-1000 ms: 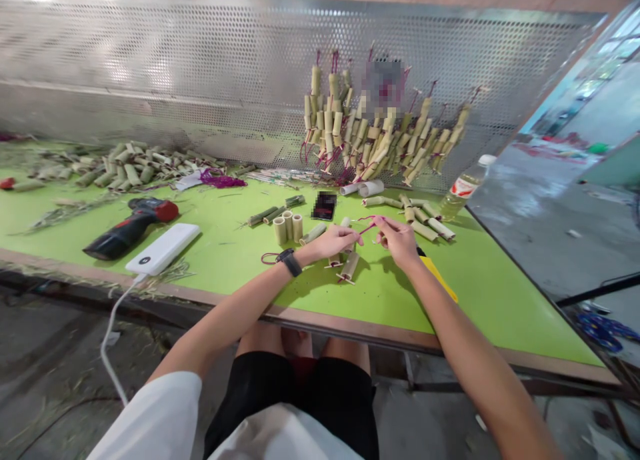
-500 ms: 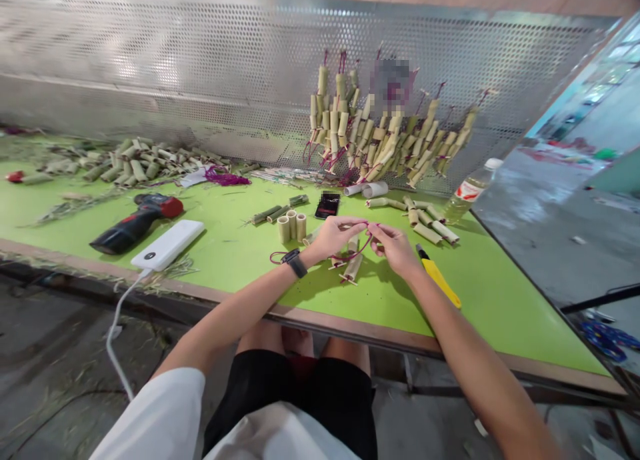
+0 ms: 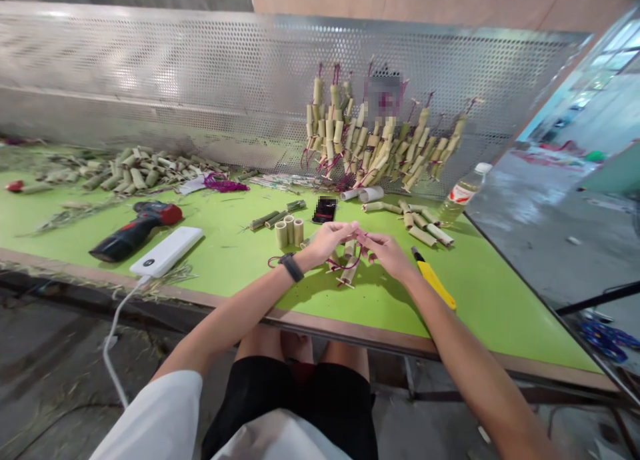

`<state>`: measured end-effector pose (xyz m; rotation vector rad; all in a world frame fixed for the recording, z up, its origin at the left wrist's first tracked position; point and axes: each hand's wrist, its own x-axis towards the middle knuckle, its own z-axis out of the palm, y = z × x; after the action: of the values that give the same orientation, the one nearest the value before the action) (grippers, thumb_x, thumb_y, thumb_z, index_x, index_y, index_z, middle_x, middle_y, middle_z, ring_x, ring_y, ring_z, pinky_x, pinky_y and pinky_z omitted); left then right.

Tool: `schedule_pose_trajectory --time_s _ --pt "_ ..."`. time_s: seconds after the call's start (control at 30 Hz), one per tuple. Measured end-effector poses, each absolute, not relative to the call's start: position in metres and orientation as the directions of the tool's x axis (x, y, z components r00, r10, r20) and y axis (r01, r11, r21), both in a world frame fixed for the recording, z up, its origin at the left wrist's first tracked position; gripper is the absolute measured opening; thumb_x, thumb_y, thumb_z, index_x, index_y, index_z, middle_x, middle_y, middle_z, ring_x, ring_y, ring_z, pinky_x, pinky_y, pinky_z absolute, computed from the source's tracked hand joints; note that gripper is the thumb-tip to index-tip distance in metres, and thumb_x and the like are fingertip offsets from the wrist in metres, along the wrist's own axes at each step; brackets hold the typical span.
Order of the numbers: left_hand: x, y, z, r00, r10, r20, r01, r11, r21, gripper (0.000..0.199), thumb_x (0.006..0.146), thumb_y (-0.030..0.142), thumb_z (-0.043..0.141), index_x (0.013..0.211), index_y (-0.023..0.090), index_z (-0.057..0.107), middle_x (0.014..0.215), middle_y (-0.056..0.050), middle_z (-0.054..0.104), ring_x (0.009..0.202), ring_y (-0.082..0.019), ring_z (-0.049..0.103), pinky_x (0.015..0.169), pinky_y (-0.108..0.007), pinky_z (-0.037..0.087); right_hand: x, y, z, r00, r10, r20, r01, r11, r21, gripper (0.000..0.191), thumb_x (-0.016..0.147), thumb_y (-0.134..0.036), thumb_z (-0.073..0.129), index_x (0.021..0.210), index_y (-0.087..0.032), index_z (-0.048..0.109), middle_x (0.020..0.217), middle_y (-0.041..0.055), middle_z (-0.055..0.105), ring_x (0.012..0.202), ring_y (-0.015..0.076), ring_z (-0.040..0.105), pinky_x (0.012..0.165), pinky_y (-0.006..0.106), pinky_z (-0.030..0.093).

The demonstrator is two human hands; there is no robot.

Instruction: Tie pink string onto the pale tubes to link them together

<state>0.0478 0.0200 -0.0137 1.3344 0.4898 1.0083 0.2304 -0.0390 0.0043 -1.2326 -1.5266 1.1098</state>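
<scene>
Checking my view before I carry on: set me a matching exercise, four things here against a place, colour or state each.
1. Drill
2. Cutter knife
3. Bottle
4. Cord

A. Yellow-handled
B. Held by left hand and right hand
C. Black and red
D. White-capped, near the perforated panel

Pairs: 1-C, 2-A, 3-D, 4-B

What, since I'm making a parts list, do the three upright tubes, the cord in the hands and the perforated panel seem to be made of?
Upright tubes: probably bamboo, dull; pale tan walls, hollow cut ends.
Cord: some textile, fibre and finish unclear; thin, purple-red, hanging in a soft curve.
Perforated panel: likely sheet metal, grey, with bright reflections and rows of holes.
</scene>
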Motion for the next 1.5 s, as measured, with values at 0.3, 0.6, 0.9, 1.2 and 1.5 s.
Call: schedule_pose_trajectory --time_s 0.3,0.6,0.9,1.2,1.5 --pt "0.051 0.025 -0.022 0.370 0.921 0.121 -0.428 0.054 0.902 0.045 0.068 0.037 0.097 0.099 0.013 0.076 0.096 -0.006 0.081 0.091 -0.016 0.075 0.095 -0.034 0.058 0.251 -0.030 0.000 -0.002 0.963 0.268 0.286 0.258 -0.923 0.054 0.083 -0.073 0.072 0.107 -0.025 0.083 0.090 0.0049 0.072 0.076 0.0173 0.064 0.055 0.025 0.052" --pt "0.053 0.014 -0.014 0.557 0.824 0.097 -0.343 0.122 0.931 0.039 0.073 0.035 0.095 0.095 0.010 0.074 0.090 -0.004 0.075 0.077 -0.010 0.069 0.077 -0.024 0.056 0.248 -0.027 -0.004 -0.126 0.967 0.223 0.242 0.248 -0.938 0.051 0.087 -0.073 0.070 0.117 -0.034 0.083 0.133 0.0044 0.073 0.122 0.0283 0.065 0.089 0.038 0.062" --pt "0.024 0.021 0.025 0.416 0.896 0.153 -0.602 0.145 0.786 0.025 0.090 0.031 0.081 0.088 0.016 0.061 0.070 0.007 0.055 0.051 -0.003 0.045 0.046 -0.016 0.035 0.262 -0.005 -0.017 0.204 0.972 0.115 -0.215 0.159 -0.963 0.035 0.083 -0.058 0.081 0.104 -0.031 0.079 0.102 0.0013 0.080 0.102 0.0186 0.074 0.083 0.031 0.061" --pt "0.033 0.016 0.010 0.476 0.875 0.088 -0.308 0.073 0.949 0.028 0.086 0.041 0.083 0.088 0.016 0.070 0.066 0.006 0.054 0.048 -0.003 0.037 0.045 -0.019 0.024 0.243 -0.025 -0.010 0.005 0.981 0.192 0.065 0.191 -0.979 0.044 0.089 -0.065 0.073 0.121 -0.035 0.080 0.118 0.0024 0.078 0.111 0.0239 0.073 0.091 0.038 0.066" --pt "0.055 0.011 -0.017 0.545 0.837 0.050 -0.260 0.112 0.959 0.041 0.076 0.046 0.091 0.088 0.010 0.075 0.073 0.001 0.064 0.053 -0.004 0.043 0.053 -0.022 0.028 0.236 -0.036 -0.004 -0.224 0.956 0.187 0.200 0.233 -0.952 0.055 0.097 -0.069 0.061 0.142 -0.039 0.069 0.163 -0.0031 0.052 0.152 0.0329 0.047 0.123 0.054 0.045"
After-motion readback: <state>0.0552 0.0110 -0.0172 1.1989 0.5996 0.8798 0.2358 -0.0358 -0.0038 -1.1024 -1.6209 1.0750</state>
